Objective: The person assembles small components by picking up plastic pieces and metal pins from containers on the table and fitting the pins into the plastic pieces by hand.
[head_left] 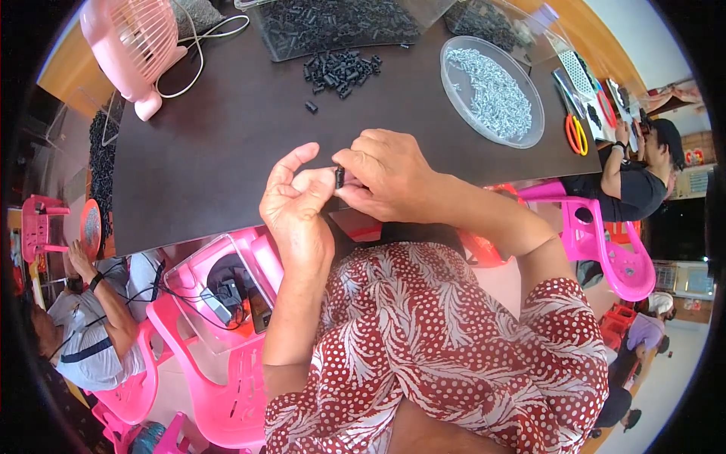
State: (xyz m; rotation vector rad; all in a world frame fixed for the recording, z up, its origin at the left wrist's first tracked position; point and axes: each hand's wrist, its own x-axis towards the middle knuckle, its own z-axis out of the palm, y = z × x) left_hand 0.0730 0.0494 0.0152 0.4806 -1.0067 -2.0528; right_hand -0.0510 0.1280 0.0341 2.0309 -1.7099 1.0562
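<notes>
Between my two hands, just over the near edge of the dark table, is a small black cylindrical plastic part. My left hand pinches it at thumb and fingertips, with one finger raised. My right hand closes on the same part from the right, its thumb on top; whether it also holds a smaller piece is hidden. Beyond my hands lies a loose pile of similar black parts, with a single black part apart from it. To the right, a round clear tray holds many small silvery metal pieces.
A clear bin full of black parts stands at the back. Scissors with orange handles lie at the right edge, a pink fan at the far left. Pink chairs and seated co-workers are on both sides.
</notes>
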